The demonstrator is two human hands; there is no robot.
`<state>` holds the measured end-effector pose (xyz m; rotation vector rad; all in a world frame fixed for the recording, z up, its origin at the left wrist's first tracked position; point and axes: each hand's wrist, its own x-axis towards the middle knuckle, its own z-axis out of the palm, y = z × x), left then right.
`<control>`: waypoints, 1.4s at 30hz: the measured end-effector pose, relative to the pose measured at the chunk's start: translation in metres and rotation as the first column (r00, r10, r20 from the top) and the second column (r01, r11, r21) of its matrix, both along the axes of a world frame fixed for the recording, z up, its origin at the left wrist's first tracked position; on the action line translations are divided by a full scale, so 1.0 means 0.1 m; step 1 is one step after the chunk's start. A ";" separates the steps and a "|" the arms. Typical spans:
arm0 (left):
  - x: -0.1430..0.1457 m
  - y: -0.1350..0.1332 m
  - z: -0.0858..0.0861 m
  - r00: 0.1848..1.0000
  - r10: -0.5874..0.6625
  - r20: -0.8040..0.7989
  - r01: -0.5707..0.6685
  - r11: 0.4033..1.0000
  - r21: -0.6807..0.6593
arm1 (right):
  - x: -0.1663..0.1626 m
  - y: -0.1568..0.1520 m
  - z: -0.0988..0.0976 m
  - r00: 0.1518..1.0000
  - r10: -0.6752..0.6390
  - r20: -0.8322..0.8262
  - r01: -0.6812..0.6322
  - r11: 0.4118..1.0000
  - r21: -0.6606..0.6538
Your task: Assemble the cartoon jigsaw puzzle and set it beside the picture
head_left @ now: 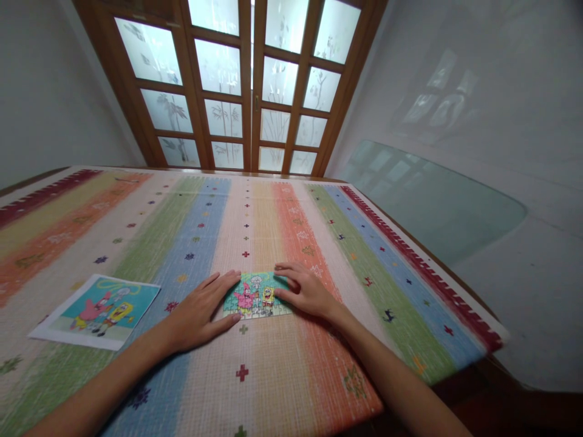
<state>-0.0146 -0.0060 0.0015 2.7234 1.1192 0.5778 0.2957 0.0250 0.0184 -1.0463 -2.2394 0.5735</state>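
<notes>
A small jigsaw puzzle (257, 296) with a cartoon picture lies flat on the striped tablecloth, its pieces joined into a rectangle. Against its left side rests my left hand (198, 312), palm down, fingers stretched toward the upper left corner and thumb at the lower left corner. On the opposite side, my right hand (307, 291) touches the right edge with fingers curved and apart, one fingertip near the upper right corner. Parts of both short edges are hidden under the hands. A printed sheet (102, 311) with the same cartoon figures lies to the left of my left hand.
The striped tablecloth (241, 230) covers the table, whose near right corner ends below my right forearm. Beyond the far edge stand wooden doors (250, 91) with frosted glass panes. A pale wall (478, 91) with a greenish glossy panel (432, 194) runs along the right.
</notes>
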 end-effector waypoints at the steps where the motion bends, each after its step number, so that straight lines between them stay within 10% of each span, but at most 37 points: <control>1: 0.00 0.00 0.00 1.000 0.002 -0.003 -0.002 1.000 0.004 | 0.01 -0.01 0.00 0.999 0.038 0.030 -0.039 0.999 0.010; 17: 0.06 0.01 -0.03 1.000 0.021 0.014 -0.022 1.000 0.022 | -0.11 -0.05 -0.12 0.932 0.204 0.298 -0.237 0.968 0.081; 42: -0.08 0.04 0.04 0.994 0.065 0.082 -0.068 0.997 0.037 | 0.30 0.04 0.06 0.975 0.101 0.196 -0.085 0.992 -0.089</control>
